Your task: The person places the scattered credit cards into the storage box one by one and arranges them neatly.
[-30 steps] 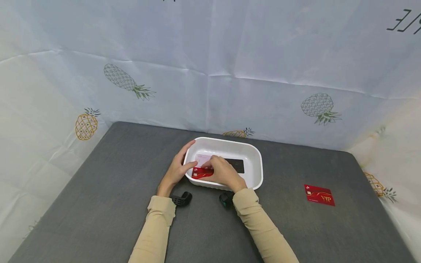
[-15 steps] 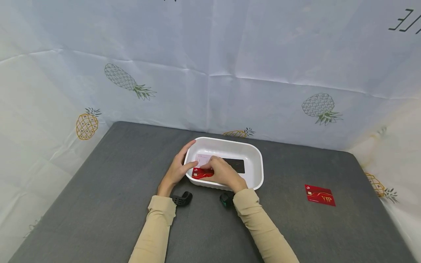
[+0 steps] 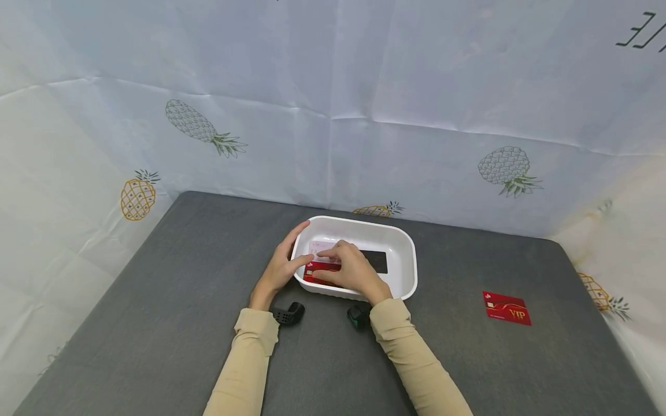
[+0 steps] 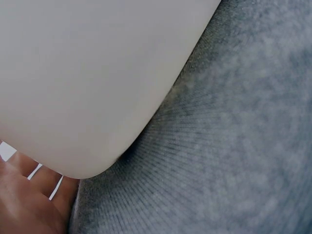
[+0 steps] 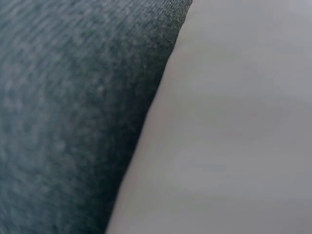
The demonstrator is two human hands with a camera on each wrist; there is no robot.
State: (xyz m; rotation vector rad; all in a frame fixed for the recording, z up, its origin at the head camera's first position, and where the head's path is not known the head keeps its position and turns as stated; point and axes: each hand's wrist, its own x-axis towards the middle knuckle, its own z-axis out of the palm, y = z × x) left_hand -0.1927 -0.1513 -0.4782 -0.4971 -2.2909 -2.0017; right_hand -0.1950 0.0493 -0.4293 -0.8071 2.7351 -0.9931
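Observation:
A white plastic tray (image 3: 400,281) sits on the grey table. My left hand (image 3: 278,270) holds its left end, thumb over the rim and fingers along the outside wall. The left wrist view shows these fingers (image 4: 34,207) beside the tray's wall (image 4: 87,87). Inside the tray lie a red card (image 3: 326,267), a pale pink VIP card (image 3: 318,247) behind it and a black card (image 3: 376,261) to the right. My right hand (image 3: 356,273) reaches in over the red and pink cards, thumb and fingers spread apart, partly covering them. The right wrist view shows only tray wall (image 5: 229,122) and table.
Another red VIP card (image 3: 506,308) lies on the table to the right of the tray. A pale curtain with pineapple prints (image 3: 260,115) hangs behind the grey table (image 3: 156,323). Black devices are worn at both wrists, close in front of the tray.
My right thumb and fingers have parted and risen slightly off the red card, so more of it shows. The left hand and the tray have stayed in place.

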